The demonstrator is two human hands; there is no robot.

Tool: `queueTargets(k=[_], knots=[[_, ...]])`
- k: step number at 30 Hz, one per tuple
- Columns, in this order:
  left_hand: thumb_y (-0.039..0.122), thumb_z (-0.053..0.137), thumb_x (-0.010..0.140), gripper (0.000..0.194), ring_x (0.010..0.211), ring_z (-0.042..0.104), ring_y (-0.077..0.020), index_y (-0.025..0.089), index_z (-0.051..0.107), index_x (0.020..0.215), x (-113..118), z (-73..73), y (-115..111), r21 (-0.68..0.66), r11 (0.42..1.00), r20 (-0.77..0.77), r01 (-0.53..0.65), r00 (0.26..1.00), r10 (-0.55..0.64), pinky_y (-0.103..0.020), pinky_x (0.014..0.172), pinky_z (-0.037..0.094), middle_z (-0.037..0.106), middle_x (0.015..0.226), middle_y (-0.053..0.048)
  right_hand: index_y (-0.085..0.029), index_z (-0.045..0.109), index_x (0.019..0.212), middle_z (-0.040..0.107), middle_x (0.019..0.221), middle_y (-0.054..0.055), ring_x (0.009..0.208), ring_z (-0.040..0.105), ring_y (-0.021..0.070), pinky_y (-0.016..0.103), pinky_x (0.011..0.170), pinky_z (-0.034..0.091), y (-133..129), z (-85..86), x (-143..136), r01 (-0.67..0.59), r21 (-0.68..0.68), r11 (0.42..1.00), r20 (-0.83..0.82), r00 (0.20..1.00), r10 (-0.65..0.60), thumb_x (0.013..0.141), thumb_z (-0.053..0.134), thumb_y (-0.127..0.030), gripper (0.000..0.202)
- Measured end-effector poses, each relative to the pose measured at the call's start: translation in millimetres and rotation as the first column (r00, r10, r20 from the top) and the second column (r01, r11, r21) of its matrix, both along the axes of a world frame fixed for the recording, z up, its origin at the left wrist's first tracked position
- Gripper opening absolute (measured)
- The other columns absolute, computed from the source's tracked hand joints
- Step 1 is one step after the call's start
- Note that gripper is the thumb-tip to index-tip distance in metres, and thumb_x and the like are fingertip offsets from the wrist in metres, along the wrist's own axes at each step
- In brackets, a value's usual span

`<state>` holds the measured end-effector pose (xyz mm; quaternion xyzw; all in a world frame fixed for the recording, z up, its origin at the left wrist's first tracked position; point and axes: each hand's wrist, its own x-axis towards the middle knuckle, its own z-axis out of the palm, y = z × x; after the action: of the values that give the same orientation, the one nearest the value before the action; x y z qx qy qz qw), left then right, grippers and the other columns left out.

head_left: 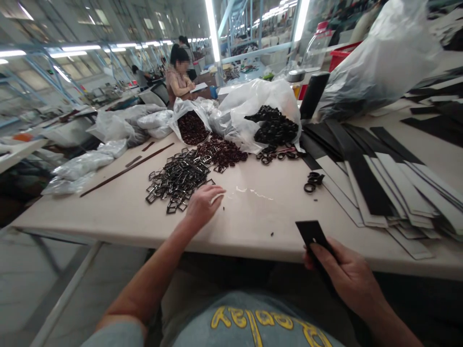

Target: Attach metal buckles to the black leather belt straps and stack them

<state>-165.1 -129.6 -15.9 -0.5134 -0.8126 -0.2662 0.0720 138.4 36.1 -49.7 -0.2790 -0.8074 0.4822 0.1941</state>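
Observation:
My left hand (205,205) is over the table at the right edge of a heap of dark metal buckles (177,178). Its fingers are bent toward each other; whether something small is between them is too small to tell. My right hand (338,262) grips a black strap (311,232) near its wide end, thumb on top, beyond the table's front edge. Behind the buckles lie dark red loops (226,153). Some black loops (313,182) sit near the stacked straps.
Black and white straps (376,188) cover the table's right side. Bags of red pieces (193,127) and black pieces (275,126) stand at the back. A long brown strip (126,169) lies left. A person (177,79) sits beyond the table (246,221).

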Motion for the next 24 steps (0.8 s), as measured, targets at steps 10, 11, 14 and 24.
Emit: queueTargets(k=[10, 11, 14, 24], knots=[[0.008, 0.049, 0.087, 0.028, 0.093, 0.068, -0.0273, 0.011, 0.072, 0.102, -69.6, -7.5, 24.5, -0.47, 0.868, -0.208, -0.16, 0.976, 0.067, -0.04, 0.089, 0.053, 0.071, 0.097, -0.016, -0.02, 0.067, 0.084, 0.073, 0.07, 0.005, 0.063, 0.069, 0.0206, 0.028, 0.061, 0.052, 6.4, 1.1, -6.7, 0.019, -0.136, 0.991, 0.02, 1.0, -0.016, 0.094, 0.05, -0.06, 0.045], [0.008, 0.049, 0.086, 0.028, 0.092, 0.069, -0.027, 0.011, 0.072, 0.103, -70.7, -7.4, 27.7, -0.475, 0.866, -0.202, -0.158, 0.977, 0.067, -0.039, 0.088, 0.053, 0.071, 0.097, -0.016, -0.02, 0.067, 0.085, 0.074, 0.07, 0.005, 0.063, 0.069, 0.0207, 0.029, 0.061, 0.052, 6.4, 1.5, -6.8, 0.012, -0.153, 0.988, 0.019, 1.0, -0.009, 0.093, 0.05, -0.06, 0.045], [0.006, 0.051, 0.082, 0.032, 0.096, 0.068, -0.0251, 0.013, 0.071, 0.106, -75.8, -4.8, 33.9, -0.449, 0.881, -0.173, -0.147, 0.982, 0.076, -0.037, 0.092, 0.051, 0.071, 0.099, -0.014, -0.019, 0.068, 0.085, 0.072, 0.066, 0.005, 0.062, 0.068, 0.0203, 0.029, 0.06, 0.05, 6.8, 2.8, -6.2, 0.002, -0.189, 0.982, 0.023, 1.0, 0.002, 0.092, 0.051, -0.062, 0.046], [0.016, 0.053, 0.077, 0.043, 0.07, 0.065, -0.0131, 0.014, 0.063, 0.119, -43.9, 20.9, 44.5, 0.062, 0.997, 0.357, 0.046, 0.932, -0.065, -0.024, 0.065, 0.051, 0.07, 0.083, -0.002, -0.016, 0.065, 0.097, 0.066, 0.068, 0.001, 0.055, 0.059, 0.0106, 0.019, 0.05, 0.038, -4.0, 12.3, -14.0, -0.182, -0.686, 0.705, -0.146, 0.983, 0.112, 0.089, 0.062, -0.055, 0.04]])
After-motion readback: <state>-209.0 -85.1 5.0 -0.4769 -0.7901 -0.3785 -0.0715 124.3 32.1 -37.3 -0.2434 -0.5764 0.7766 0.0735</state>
